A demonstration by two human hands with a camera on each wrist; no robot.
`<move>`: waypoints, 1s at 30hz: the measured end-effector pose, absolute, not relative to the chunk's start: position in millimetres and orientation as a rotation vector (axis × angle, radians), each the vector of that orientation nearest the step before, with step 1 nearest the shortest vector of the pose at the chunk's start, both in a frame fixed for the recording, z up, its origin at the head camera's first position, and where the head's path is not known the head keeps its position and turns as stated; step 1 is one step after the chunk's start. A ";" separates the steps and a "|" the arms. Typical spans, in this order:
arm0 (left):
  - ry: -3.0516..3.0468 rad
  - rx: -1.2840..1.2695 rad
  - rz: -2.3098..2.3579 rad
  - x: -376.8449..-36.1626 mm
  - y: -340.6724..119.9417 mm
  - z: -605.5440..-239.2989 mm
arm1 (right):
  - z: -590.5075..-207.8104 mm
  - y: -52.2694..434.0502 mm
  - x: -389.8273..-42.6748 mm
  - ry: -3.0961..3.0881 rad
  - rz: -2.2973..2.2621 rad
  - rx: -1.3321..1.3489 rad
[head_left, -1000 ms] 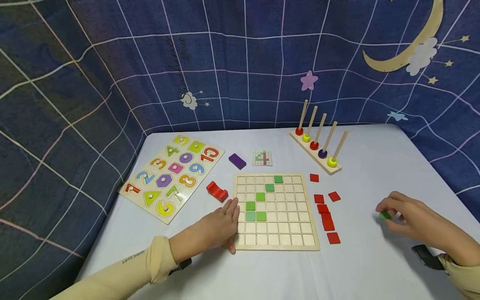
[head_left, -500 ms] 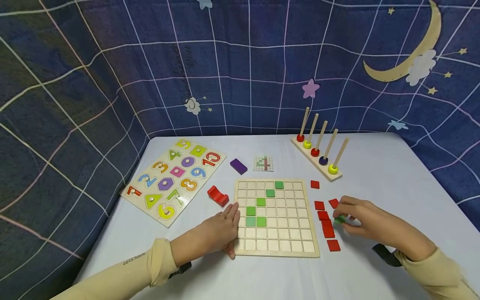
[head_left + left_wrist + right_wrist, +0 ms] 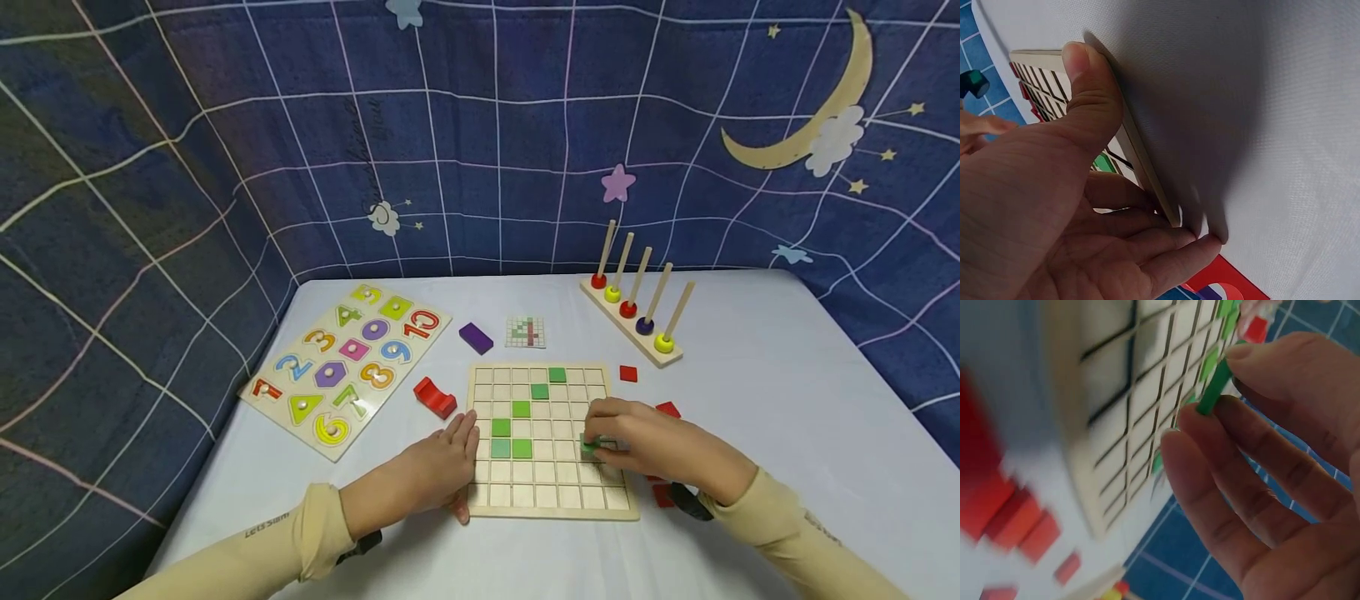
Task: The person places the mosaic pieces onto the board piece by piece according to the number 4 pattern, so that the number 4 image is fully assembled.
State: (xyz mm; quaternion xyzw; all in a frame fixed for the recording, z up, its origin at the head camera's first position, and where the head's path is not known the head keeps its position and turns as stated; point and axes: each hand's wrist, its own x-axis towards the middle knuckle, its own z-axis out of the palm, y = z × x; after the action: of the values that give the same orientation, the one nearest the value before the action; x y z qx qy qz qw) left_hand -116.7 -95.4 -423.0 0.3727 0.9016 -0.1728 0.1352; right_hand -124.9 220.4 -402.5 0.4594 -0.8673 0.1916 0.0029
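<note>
Right hand (image 3: 648, 433) pinches green tile (image 3: 1215, 390), tilted, over board's (image 3: 555, 513) right columns. Laid greens (image 3: 521, 409) lie leftward of it, across bare cells. Left hand (image 3: 435, 471), thumb and fingers spread, touches board's left edge.

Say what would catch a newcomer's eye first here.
Probably the pale gridded board mid-table, where the right hand pinches a green tile at its right side and the left hand touches its left edge. Next, perhaps, the colourful number puzzle, beyond the left hand on the table's left. High on the right, the yellow moon stands out against the dark blue curtain.
</note>
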 end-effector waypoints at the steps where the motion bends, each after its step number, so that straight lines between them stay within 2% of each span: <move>1: 2.611 1.076 -0.506 -116.7 -95.3 -423.0 | -404.7 215.5 -126.3 -2.694 0.597 1.463; 13: 2.620 1.076 -0.462 -115.3 -96.6 -424.4 | -430.6 174.8 -139.9 -2.628 0.483 1.548; 30: 2.615 1.095 -0.512 -115.9 -94.8 -423.4 | -437.8 164.8 -138.0 -2.632 0.454 1.470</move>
State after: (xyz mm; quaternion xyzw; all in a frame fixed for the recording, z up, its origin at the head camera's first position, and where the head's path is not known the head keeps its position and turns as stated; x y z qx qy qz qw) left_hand -115.9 -94.8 -423.4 0.3768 0.9000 -0.1763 0.1302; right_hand -138.0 164.8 -437.8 0.4816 -0.8624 0.1489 0.0464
